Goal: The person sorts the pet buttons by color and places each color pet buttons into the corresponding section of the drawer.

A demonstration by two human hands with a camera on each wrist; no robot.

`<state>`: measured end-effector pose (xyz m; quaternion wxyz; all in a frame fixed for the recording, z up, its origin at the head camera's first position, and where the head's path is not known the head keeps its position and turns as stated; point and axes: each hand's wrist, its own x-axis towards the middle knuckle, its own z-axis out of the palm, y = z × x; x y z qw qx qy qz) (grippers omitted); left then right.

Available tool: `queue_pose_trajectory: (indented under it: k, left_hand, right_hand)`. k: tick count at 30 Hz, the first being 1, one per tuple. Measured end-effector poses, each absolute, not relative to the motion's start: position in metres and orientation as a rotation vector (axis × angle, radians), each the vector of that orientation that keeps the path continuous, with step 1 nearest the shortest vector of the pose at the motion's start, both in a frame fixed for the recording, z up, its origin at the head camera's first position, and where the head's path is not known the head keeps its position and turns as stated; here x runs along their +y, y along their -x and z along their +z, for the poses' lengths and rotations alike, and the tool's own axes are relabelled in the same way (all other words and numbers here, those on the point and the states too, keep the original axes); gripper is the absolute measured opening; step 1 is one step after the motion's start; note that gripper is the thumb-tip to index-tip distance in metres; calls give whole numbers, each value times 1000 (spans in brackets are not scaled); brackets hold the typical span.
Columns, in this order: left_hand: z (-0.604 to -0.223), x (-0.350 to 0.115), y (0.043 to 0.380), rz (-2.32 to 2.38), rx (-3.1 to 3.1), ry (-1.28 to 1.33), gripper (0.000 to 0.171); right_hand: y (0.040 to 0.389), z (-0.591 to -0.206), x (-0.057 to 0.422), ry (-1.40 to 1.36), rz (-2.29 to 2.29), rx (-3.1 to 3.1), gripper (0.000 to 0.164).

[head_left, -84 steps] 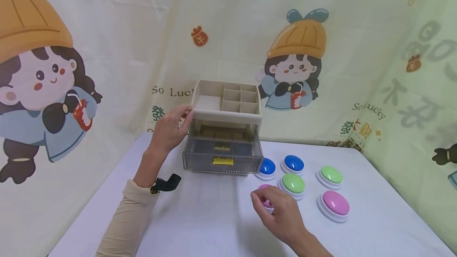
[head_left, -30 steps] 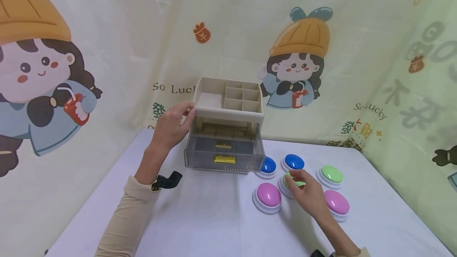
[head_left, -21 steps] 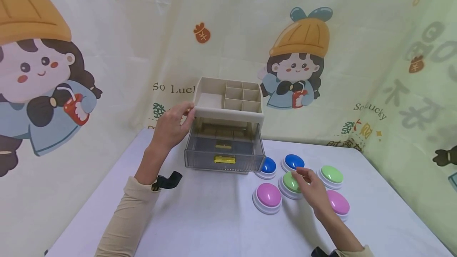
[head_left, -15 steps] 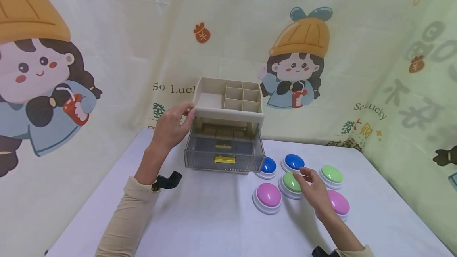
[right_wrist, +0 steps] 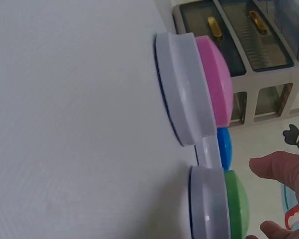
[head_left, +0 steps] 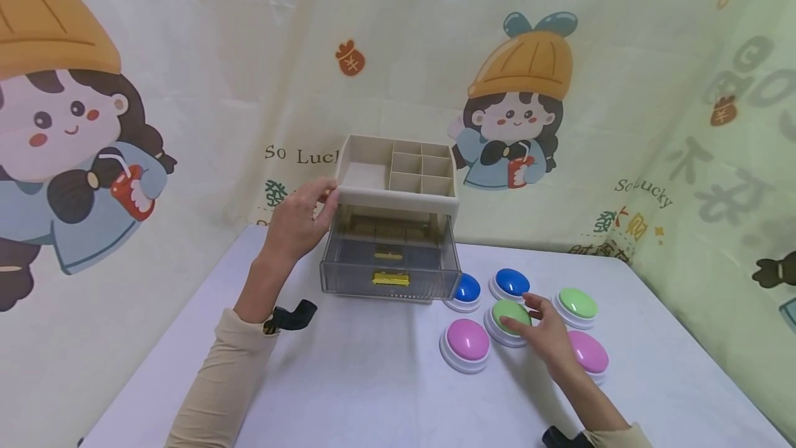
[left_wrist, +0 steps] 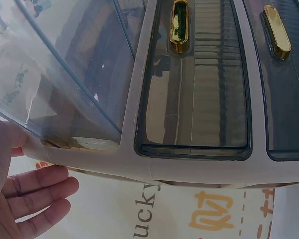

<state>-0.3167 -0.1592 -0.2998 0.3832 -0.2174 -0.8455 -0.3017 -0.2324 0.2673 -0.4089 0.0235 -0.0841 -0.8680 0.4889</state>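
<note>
My left hand (head_left: 300,216) holds the upper left front corner of a cream desktop drawer organizer (head_left: 398,198), thumb and index finger at its rim. In the left wrist view its other fingers (left_wrist: 42,191) are loosely bent beside the organizer wall. One see-through grey drawer (head_left: 351,281) with a gold handle stands pulled out. Over a green push button (head_left: 511,312) with a white base hovers my right hand (head_left: 550,334), thumb and fingers spread. In the right wrist view a gap shows between the thumb (right_wrist: 273,167) and the green dome (right_wrist: 237,204).
Around the green button stand a near pink button (head_left: 468,339), two blue buttons (head_left: 513,283) (head_left: 468,288), another green button (head_left: 577,304) and a second pink button (head_left: 589,352), partly behind the right hand. A printed cloth (head_left: 398,102) hangs behind the white table (head_left: 348,379).
The right hand has moved from over the near pink button rightward to the middle green one, and its thumb has just spread away from the fingers. The left hand keeps its place.
</note>
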Motion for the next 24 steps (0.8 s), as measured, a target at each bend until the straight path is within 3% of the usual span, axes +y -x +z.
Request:
queue_pose_trajectory:
  k: [24]
  left_hand:
    - [-301, -159, 315, -772, -2143, 569, 23]
  right_hand:
    - [241, -430, 272, 316, 1497, -2724, 97]
